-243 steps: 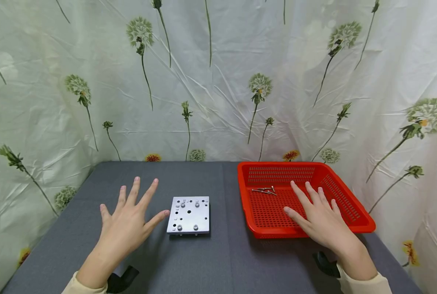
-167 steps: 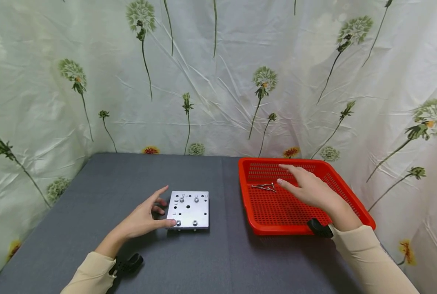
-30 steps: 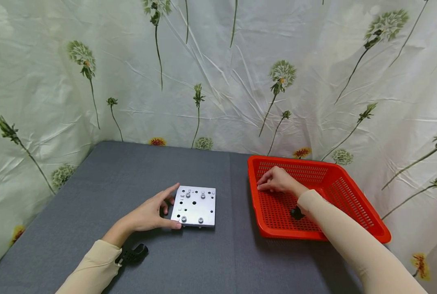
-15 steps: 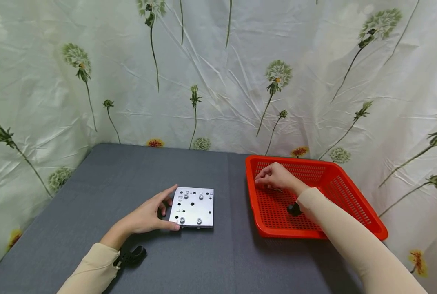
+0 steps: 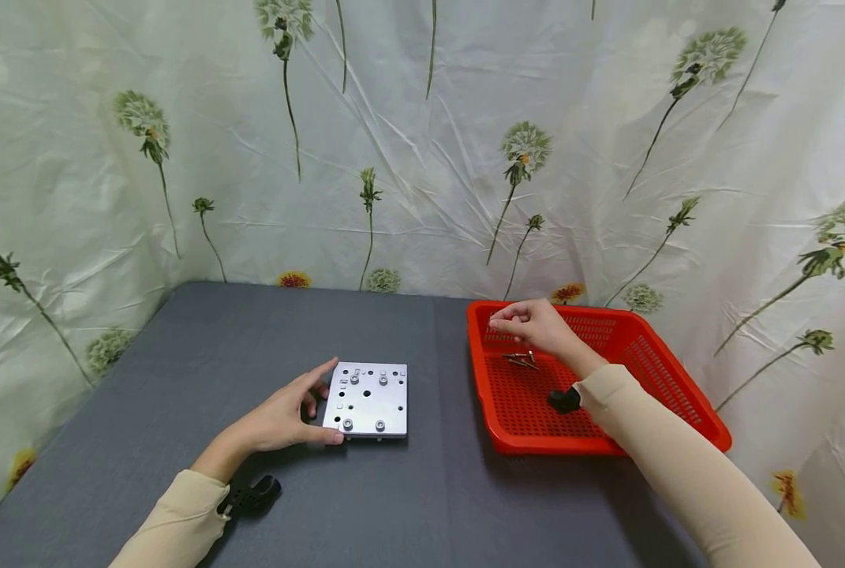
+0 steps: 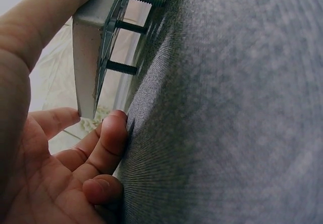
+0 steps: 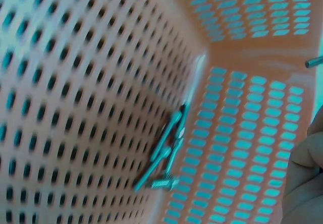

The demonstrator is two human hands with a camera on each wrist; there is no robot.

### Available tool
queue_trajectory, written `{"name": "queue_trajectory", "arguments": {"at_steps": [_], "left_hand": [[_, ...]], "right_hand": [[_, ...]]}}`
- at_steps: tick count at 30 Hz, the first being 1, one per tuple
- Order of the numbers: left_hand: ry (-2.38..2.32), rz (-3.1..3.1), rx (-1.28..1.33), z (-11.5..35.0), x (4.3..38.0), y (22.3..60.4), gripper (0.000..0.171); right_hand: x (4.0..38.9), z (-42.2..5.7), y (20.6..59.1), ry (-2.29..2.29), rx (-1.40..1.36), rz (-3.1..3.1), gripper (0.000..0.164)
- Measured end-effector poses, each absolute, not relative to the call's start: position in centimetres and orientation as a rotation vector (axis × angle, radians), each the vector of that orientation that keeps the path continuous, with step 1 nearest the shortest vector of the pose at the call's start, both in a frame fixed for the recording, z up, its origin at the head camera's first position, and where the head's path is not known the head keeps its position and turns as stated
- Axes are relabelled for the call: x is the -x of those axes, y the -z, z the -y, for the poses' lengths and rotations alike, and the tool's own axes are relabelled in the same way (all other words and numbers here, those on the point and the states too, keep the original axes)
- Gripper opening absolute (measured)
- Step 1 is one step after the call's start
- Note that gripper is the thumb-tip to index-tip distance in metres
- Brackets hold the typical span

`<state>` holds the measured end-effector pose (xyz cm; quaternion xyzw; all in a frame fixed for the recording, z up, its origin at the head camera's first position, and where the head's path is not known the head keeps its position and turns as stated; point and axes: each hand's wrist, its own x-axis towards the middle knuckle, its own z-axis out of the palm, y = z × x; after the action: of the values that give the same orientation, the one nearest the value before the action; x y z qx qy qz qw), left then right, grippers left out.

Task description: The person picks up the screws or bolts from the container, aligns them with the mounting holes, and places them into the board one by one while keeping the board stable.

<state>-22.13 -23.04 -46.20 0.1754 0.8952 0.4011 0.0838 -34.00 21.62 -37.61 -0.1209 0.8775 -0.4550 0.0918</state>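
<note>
My left hand (image 5: pixel 273 418) holds a square silver metal plate (image 5: pixel 375 406) by its left side, thumb at the near corner and index finger at the far corner. Socket-head screws (image 5: pixel 380 426) stand in some of its holes. Below the plate (image 6: pixel 86 57), in the left wrist view, threaded screw ends (image 6: pixel 122 67) stick out over the cloth. Above the red basket's far left part, my right hand (image 5: pixel 546 330) pinches a small metal screw (image 7: pixel 315 62); only its end shows in the right wrist view. Several loose screws (image 5: pixel 521 361) lie on the basket floor beneath this hand.
The red perforated basket (image 5: pixel 484 402) stands on the right of the grey cloth-covered table (image 5: pixel 287 323). Its raised rim surrounds the loose screws. A flowered white curtain (image 5: pixel 252 237) hangs behind the table. Black wrist straps (image 5: pixel 255 495) sit on both wrists.
Both hands were spread at first; the left has since gripped the plate. My right hand reached down into the basket, took a screw and has risen from the basket floor.
</note>
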Motion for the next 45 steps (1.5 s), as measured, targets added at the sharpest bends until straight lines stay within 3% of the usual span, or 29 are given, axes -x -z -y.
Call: {"name": "queue_trajectory", "arguments": {"at_steps": [10, 25, 45], "left_hand": [[-1.182, -2.684, -0.532, 23.0, 22.2, 46.2, 0.120], [-1.182, -2.692, -0.538, 23.1, 22.0, 46.2, 0.120], [-1.201, -2.706, -0.587, 23.3, 22.1, 46.3, 0.120]], "right_hand": [[32.1, -19.3, 35.0, 1.621, 0.336, -2.576, 0.039], [28.5, -14.7, 31.4, 1.968, 0.508, -2.428, 0.022], [25.7, -7.3, 32.0, 1.996, 0.731, -2.385, 0.021]]}}
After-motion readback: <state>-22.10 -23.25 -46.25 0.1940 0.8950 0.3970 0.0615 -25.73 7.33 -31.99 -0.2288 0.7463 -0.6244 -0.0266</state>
